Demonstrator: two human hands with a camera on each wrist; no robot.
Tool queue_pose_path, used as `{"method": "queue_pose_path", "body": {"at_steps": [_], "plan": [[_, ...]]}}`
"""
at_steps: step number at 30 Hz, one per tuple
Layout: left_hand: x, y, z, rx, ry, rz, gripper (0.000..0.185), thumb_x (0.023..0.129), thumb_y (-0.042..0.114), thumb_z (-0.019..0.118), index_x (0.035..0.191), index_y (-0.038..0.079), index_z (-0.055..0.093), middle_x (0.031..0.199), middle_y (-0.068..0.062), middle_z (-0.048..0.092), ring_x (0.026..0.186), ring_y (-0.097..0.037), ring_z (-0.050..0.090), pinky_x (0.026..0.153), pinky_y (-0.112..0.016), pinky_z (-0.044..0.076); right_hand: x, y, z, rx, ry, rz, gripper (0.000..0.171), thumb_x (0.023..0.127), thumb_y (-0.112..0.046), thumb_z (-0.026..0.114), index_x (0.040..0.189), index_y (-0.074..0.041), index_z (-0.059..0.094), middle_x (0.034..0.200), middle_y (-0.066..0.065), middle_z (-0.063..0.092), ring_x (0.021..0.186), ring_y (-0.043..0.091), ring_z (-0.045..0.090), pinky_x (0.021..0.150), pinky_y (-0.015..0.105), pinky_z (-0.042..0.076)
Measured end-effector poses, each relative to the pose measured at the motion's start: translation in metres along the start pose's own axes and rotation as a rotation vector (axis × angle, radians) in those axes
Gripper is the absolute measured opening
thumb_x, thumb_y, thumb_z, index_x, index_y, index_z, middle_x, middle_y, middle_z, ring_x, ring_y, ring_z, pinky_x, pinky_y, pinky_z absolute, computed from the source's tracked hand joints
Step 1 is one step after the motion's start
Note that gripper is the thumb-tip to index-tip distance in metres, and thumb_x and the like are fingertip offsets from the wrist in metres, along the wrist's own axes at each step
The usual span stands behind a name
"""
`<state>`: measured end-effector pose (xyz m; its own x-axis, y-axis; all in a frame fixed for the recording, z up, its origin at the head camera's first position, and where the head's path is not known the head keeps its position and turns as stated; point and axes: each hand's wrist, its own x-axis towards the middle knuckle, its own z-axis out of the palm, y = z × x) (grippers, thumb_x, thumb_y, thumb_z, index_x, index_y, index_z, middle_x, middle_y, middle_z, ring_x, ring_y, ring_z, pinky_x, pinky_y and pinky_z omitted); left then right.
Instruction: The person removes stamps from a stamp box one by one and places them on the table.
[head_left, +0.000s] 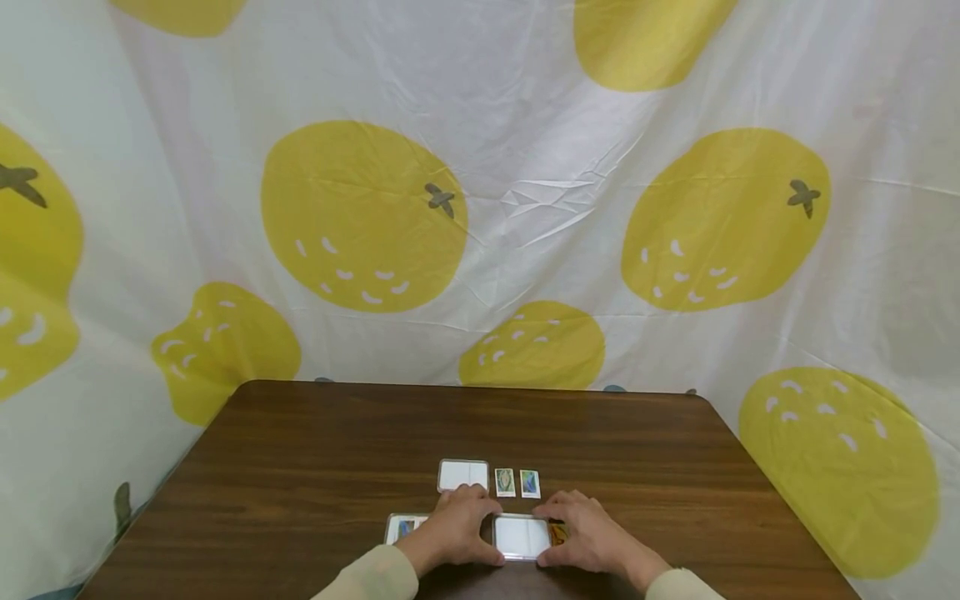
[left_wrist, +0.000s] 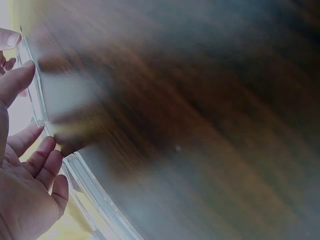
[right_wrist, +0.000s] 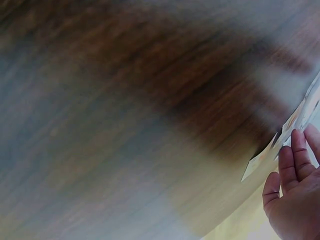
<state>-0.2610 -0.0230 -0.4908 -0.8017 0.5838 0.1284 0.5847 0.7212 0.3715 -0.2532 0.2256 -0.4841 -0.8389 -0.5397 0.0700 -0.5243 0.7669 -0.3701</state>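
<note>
A clear plastic card case [head_left: 522, 537] lies flat on the brown table [head_left: 337, 450] near its front edge. My left hand [head_left: 480, 521] rests against the case's left side and my right hand [head_left: 561, 530] against its right side, fingers fairly straight. A card [head_left: 557, 532] shows partly under the right fingers. In the left wrist view my left hand [left_wrist: 25, 165] has its fingers spread beside a clear case edge [left_wrist: 82, 182]. The right wrist view is blurred. It shows my right hand [right_wrist: 295, 195] next to a thin case or card edge [right_wrist: 295, 120].
A second clear case [head_left: 462, 475] lies just beyond the hands, with two small picture cards [head_left: 506, 482] [head_left: 530, 483] to its right. Another case holding a card [head_left: 401, 527] sits left of my left wrist. A white sheet with yellow fruit [head_left: 360, 217] hangs behind the table.
</note>
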Motion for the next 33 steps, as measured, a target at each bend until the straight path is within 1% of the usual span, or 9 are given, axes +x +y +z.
{"method": "queue_pose_path", "body": {"at_steps": [7,10,17,21,26,30,33], "plan": [[0.0004,0.0011,-0.0008,0.009,-0.004,-0.001,0.059,0.066,0.047,0.086,0.114,0.016,0.071,0.109,0.002,0.059,0.101,-0.016,0.052,0.09,-0.04,0.04,-0.0003,-0.0004,-0.0004,0.005,-0.014,0.016,0.064,0.072,-0.048,0.084,0.123,-0.011,0.069,0.113,0.001,0.062,0.106,0.026,0.055,0.09,0.052,0.041],[0.0012,0.0005,-0.0006,0.011,-0.014,0.001,0.058,0.066,0.048,0.086,0.113,0.016,0.071,0.108,0.002,0.059,0.1,-0.015,0.052,0.089,-0.039,0.04,-0.0004,-0.0015,-0.0002,0.004,-0.015,0.013,0.064,0.072,-0.048,0.084,0.122,-0.011,0.069,0.113,0.001,0.062,0.106,0.026,0.055,0.09,0.052,0.041],[0.0031,-0.0005,0.0026,0.006,-0.049,-0.021,0.058,0.067,0.049,0.087,0.114,0.018,0.071,0.107,0.005,0.056,0.1,-0.014,0.05,0.09,-0.039,0.039,-0.0009,-0.0032,0.0003,-0.015,-0.031,0.016,0.065,0.072,-0.05,0.083,0.123,-0.011,0.069,0.113,0.001,0.062,0.106,0.025,0.055,0.089,0.049,0.041],[0.0021,-0.0004,0.0021,0.008,-0.05,-0.014,0.058,0.067,0.049,0.087,0.114,0.018,0.071,0.106,0.005,0.056,0.1,-0.014,0.05,0.09,-0.04,0.039,-0.0007,-0.0035,0.0002,-0.028,-0.035,0.012,0.064,0.073,-0.05,0.083,0.122,-0.012,0.07,0.113,0.001,0.062,0.106,0.024,0.054,0.088,0.049,0.041],[0.0001,-0.0002,0.0004,-0.009,-0.056,-0.007,0.057,0.07,0.049,0.085,0.116,0.018,0.071,0.108,0.005,0.055,0.102,-0.013,0.049,0.092,-0.04,0.039,-0.0006,-0.0042,0.0002,-0.031,-0.034,0.013,0.063,0.072,-0.05,0.083,0.122,-0.013,0.07,0.112,-0.001,0.062,0.106,0.022,0.054,0.088,0.047,0.042],[-0.0017,-0.0006,0.0011,-0.034,-0.047,-0.014,0.057,0.071,0.049,0.085,0.117,0.018,0.071,0.108,0.006,0.054,0.102,-0.012,0.048,0.091,-0.04,0.038,-0.0002,-0.0055,-0.0011,-0.028,-0.028,0.011,0.062,0.071,-0.048,0.084,0.12,-0.013,0.071,0.111,0.0,0.062,0.106,0.024,0.054,0.088,0.049,0.042],[-0.0015,-0.0011,0.0022,-0.024,-0.036,-0.016,0.057,0.07,0.049,0.085,0.116,0.018,0.072,0.106,0.007,0.054,0.1,-0.012,0.048,0.09,-0.04,0.038,0.0009,-0.0071,-0.002,-0.037,-0.03,0.008,0.061,0.07,-0.045,0.086,0.119,-0.012,0.072,0.112,0.002,0.063,0.106,0.025,0.054,0.088,0.05,0.042]]}}
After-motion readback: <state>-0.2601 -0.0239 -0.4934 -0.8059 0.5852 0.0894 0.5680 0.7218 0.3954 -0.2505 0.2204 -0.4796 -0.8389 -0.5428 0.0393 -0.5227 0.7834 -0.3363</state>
